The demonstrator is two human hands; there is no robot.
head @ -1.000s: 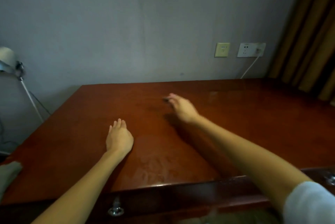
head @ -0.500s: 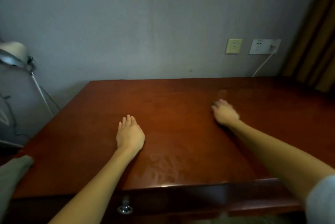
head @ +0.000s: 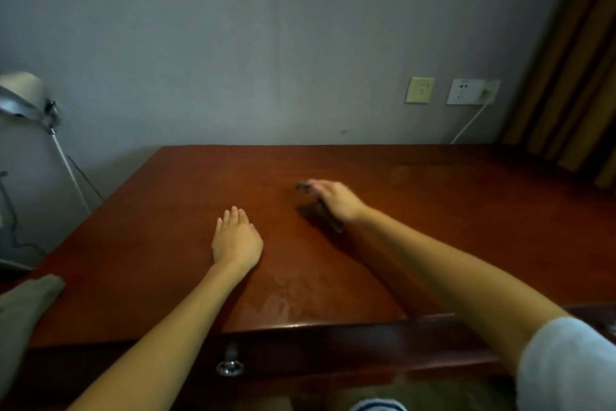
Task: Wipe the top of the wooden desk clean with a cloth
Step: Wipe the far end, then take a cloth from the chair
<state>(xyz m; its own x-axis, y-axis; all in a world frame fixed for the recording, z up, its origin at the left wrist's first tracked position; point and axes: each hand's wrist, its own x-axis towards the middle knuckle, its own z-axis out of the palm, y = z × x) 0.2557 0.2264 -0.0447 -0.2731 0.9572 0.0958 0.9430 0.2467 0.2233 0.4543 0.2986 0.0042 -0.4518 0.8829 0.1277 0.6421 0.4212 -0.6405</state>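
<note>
Now the right hand [head: 335, 199] is seen nearer the left hand [head: 236, 240] than half a second ago. It is laid over a dark cloth [head: 325, 215] in the middle of the wooden desk [head: 466, 227]; whether the cloth is gripped cannot be told through the blur. The left hand is kept flat on the desk, fingers straight.

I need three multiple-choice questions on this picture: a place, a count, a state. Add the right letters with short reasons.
1. Where is the lamp, relative to the desk? A) on it B) left C) right
2. How many wall plates show? A) one B) two C) four
3. How is the left hand? A) flat on the desk B) raised C) a fist
B: its head shows beyond the desk's left edge. B: one yellowish, one white socket. A: straight fingers lie on the wood.
</note>
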